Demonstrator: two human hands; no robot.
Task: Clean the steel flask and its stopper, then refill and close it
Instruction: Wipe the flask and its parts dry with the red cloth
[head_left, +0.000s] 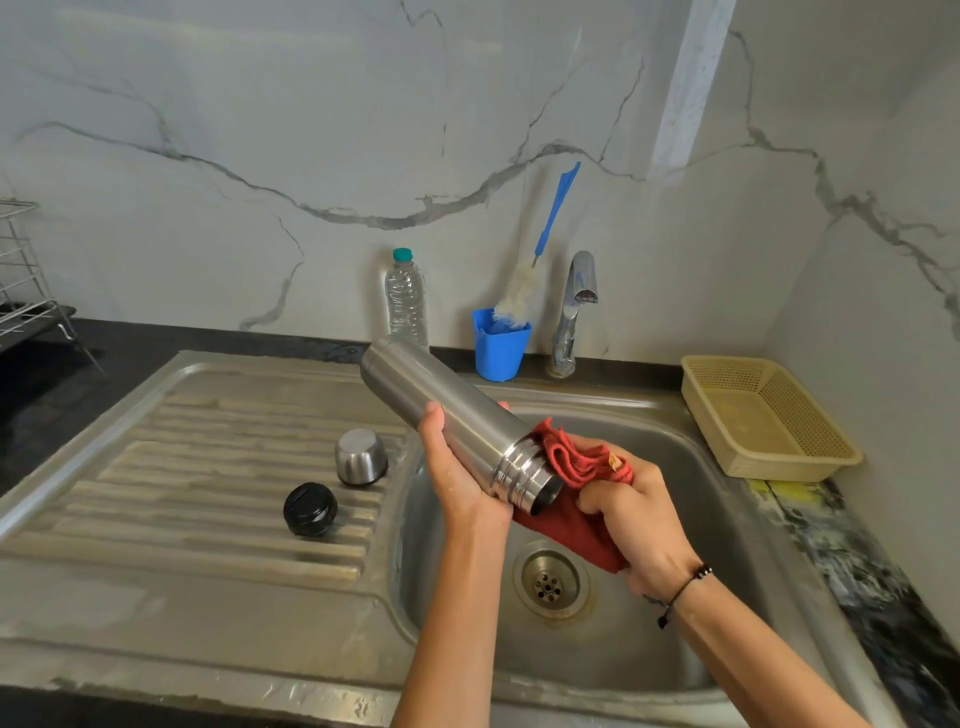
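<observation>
- The left hand (457, 467) wraps around the lower body of the steel flask (441, 410), thumb on the near side, fingers curled behind it; one fingertip shows past the far edge.
- The flask is held tilted over the sink basin (701, 519), its closed base pointing up and away to the left, its open threaded mouth pointing down toward the right hand.
- The right hand (634, 519) grips a bunched red cloth (576, 462), fingers curled tight round it, just beside the flask's mouth; the cloth touches the rim and hangs below it.
- Below both hands lies the drain (549, 581) at the bottom of the basin.
- Left of the left hand's fingers, on the ribbed draining board (208, 467), sit the black stopper (310, 508) and, just beyond it, the steel cup lid (361, 456), upside down; the two are near each other but apart.
- Beyond the fingers, at the wall, stand a clear water bottle (407, 296), partly hidden by the flask's base, a blue cup (500, 348) holding a bottle brush (519, 296) with a blue handle, and the tap (574, 306).
- Right of the right hand, on the counter's edge, lies a cream mesh basket (769, 415).
- A wire rack (26, 280) stands at the far left.
</observation>
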